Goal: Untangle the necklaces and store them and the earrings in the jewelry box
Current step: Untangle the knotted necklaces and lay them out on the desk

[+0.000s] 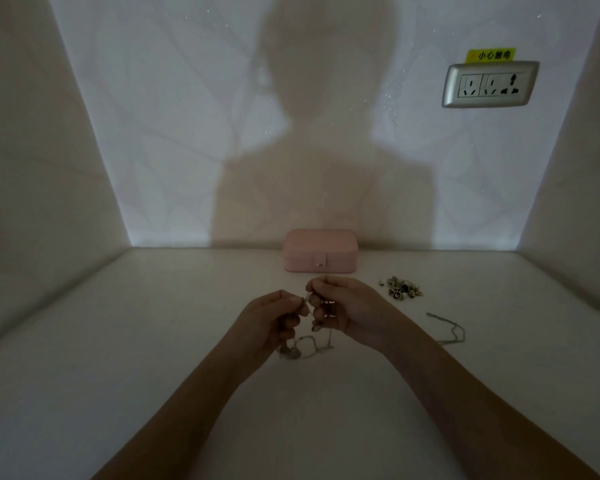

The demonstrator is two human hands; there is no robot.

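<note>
A pink jewelry box (320, 251) stands closed against the back wall, its snap clasp facing me. Just in front of it, my left hand (272, 318) and my right hand (345, 308) meet fingertip to fingertip and pinch a thin chain. That tangled necklace (309, 348) hangs down from my fingers and its lower loops and a small pendant lie on the white table. A second thin chain (451, 329) lies loose on the table to the right. A small pile of earrings (400, 289) sits right of the box.
The white table (118, 341) is boxed in by pale side walls and a back wall. A silver power socket (490, 84) with a yellow label is mounted high on the back wall at right. My shadow falls over the wall and box.
</note>
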